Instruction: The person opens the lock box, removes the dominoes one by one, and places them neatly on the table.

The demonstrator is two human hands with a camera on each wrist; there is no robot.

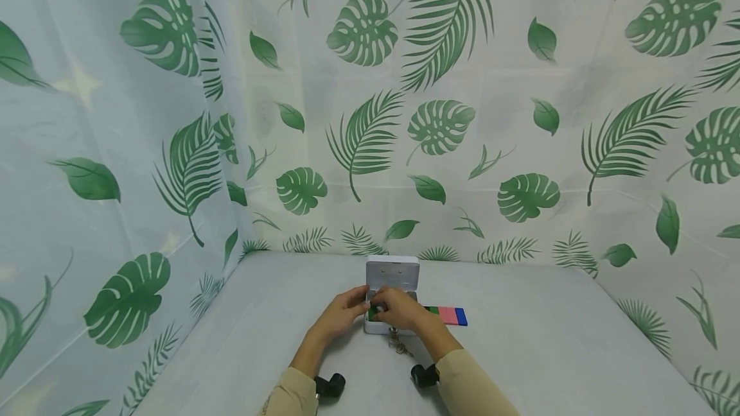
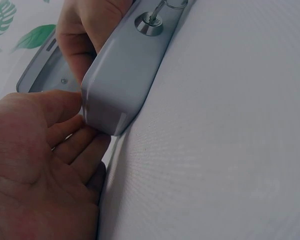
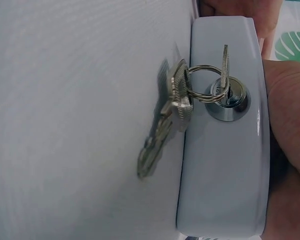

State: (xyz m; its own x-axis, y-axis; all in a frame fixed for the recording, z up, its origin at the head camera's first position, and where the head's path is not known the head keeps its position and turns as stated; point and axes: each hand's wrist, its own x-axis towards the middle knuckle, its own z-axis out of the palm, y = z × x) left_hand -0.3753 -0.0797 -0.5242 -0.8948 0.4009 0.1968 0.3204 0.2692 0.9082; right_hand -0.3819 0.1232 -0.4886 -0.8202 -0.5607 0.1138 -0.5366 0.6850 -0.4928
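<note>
A small white metal cash box [image 1: 377, 326] stands on the table with its lid [image 1: 393, 275] raised. My left hand [image 1: 341, 312] is at the box's left end, its thumb at the rim and its lightly bent fingers against the side. My right hand [image 1: 397, 307] reaches over the front wall with its fingers bent down into the box; I cannot tell whether they hold anything. Something green [image 1: 372, 314] shows inside by the fingertips. In the right wrist view, a key [image 3: 225, 65] sits in the front lock [image 3: 235, 102], and more keys [image 3: 157, 137] hang from its ring [image 3: 205, 97].
Beside the box on the right lies a flat strip [image 1: 448, 315] with green, pink and blue sections, partly behind the right hand. A white cloth covers the table [image 1: 537, 352]. Leaf-printed curtains [image 1: 491, 146] stand behind and at the left.
</note>
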